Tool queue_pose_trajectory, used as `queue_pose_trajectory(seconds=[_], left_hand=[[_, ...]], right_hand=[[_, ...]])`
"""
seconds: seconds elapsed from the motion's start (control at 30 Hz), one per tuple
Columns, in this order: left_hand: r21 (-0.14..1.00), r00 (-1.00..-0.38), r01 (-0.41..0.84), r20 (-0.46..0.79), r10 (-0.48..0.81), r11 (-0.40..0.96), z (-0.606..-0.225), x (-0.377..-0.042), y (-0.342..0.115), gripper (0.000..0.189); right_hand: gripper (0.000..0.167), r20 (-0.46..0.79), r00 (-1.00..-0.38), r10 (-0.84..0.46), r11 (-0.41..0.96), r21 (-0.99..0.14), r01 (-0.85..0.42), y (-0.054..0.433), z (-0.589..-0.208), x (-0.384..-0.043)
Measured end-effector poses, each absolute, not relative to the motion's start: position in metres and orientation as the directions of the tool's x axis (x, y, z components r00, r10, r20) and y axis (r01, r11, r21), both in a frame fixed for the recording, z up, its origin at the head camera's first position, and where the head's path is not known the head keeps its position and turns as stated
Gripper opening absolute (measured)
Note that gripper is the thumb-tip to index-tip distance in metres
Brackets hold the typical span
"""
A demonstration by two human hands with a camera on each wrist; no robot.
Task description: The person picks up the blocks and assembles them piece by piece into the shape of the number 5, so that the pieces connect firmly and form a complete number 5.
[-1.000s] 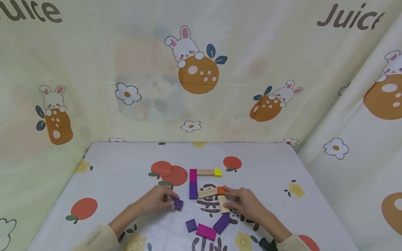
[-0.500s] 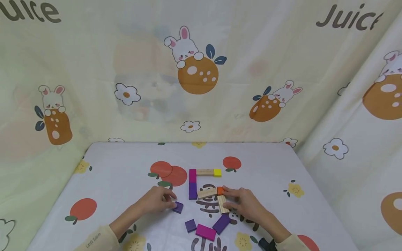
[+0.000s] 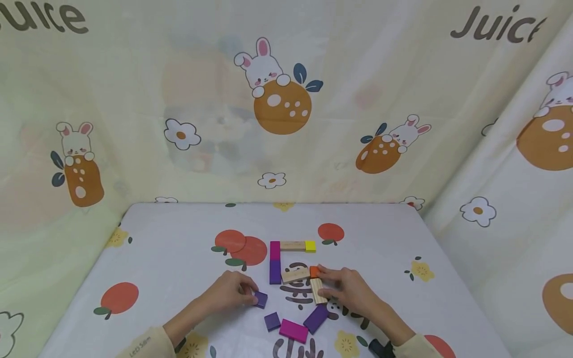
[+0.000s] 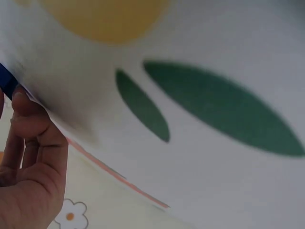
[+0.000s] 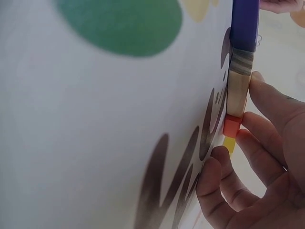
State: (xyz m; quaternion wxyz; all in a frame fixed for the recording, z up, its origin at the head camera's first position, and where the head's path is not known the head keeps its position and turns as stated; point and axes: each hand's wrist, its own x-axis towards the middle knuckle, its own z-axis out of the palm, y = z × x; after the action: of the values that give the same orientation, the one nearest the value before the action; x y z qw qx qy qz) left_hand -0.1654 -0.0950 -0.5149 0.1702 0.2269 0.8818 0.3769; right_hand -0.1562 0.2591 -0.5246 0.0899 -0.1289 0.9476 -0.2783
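Between the left hand's [image 3: 228, 294] thumb and fingers is a small purple block [image 3: 261, 299], pinched just above or on the table; in the left wrist view its edge [image 4: 6, 82] looks blue. The right hand [image 3: 353, 292] rests its index finger on an orange block [image 3: 314, 271] and its thumb against a plain wooden block [image 3: 317, 291], as the right wrist view shows too. Another plain block [image 3: 295, 276] meets the orange one. Below, a purple block [image 3: 316, 318], a magenta block [image 3: 293, 331] and a loose purple square block [image 3: 272, 321] curve leftward.
Farther back, a magenta block [image 3: 275, 250], a purple block [image 3: 275, 272], a plain block [image 3: 293, 246] and a yellow block [image 3: 310, 246] form a corner. A black object [image 3: 380, 348] lies by the right sleeve. A printed cloth [image 3: 170, 258] covers the table.
My left hand has moved slightly right and toward the near side with the small purple block. My right hand and the other blocks have stayed in place.
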Motion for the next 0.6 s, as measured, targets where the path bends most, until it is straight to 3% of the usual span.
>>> queue_pose_trajectory(seconds=[0.6], left_hand=[[0.742, -0.818, 0.282, -0.146, 0.557, 0.609, -0.516, -0.154, -0.083, 0.017]], right_hand=[[0.053, -0.069, -0.947, -0.314, 0.804, -0.549, -0.226, 0.259, -0.523, -0.156]])
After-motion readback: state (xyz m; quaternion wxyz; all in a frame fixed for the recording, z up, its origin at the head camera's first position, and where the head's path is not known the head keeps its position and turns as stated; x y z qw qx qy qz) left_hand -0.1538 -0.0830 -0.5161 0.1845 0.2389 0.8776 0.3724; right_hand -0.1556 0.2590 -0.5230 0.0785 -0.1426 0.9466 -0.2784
